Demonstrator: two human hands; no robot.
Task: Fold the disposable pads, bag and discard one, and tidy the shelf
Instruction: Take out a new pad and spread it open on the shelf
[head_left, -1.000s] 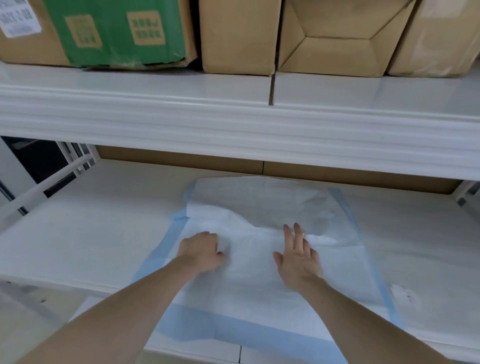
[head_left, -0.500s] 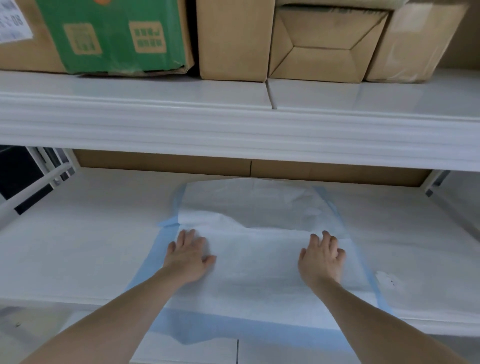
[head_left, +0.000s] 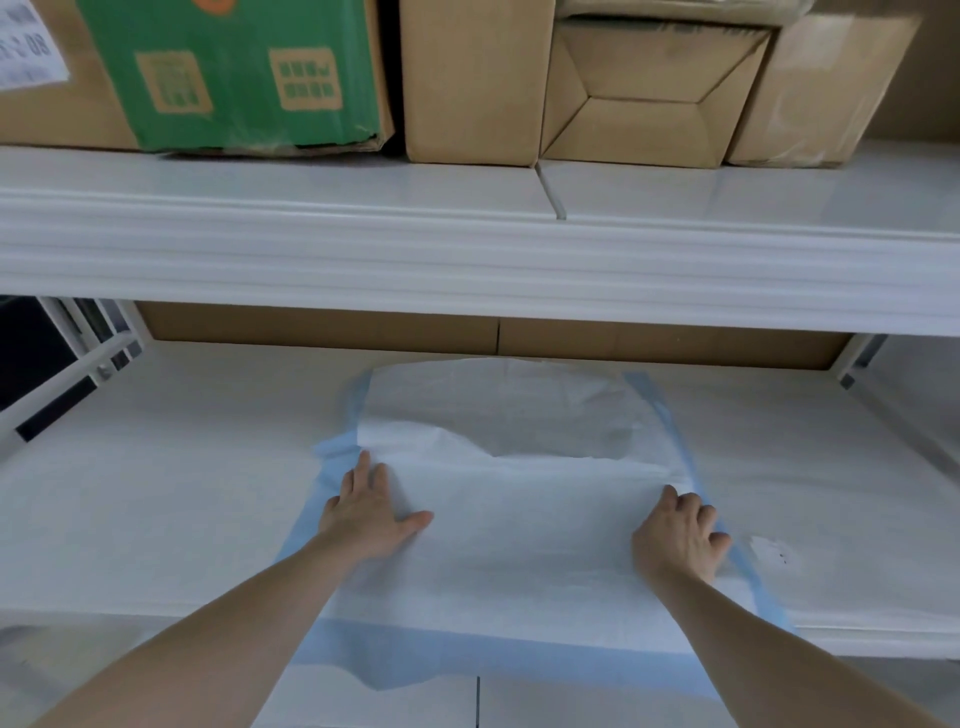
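Note:
A white disposable pad (head_left: 519, 519) with blue borders lies spread on the lower white shelf (head_left: 156, 493), its near blue edge hanging over the shelf front. Its far part is creased and rumpled. My left hand (head_left: 371, 512) lies flat on the pad near its left blue border, fingers straight. My right hand (head_left: 680, 535) rests palm down on the pad at its right blue border, its fingers slightly bent over the edge. Neither hand lifts the pad.
Just above the pad runs the upper white shelf (head_left: 467, 260). It carries a green-faced carton (head_left: 234, 73) and brown cartons (head_left: 472, 78) (head_left: 649, 93). Brown cardboard (head_left: 493, 338) lines the back of the lower shelf. A small mark (head_left: 769, 551) shows right of the pad.
Both hands have slid outward across the pad from its middle to the left and right borders. The left hand went from curled to flat. The view has shifted slightly.

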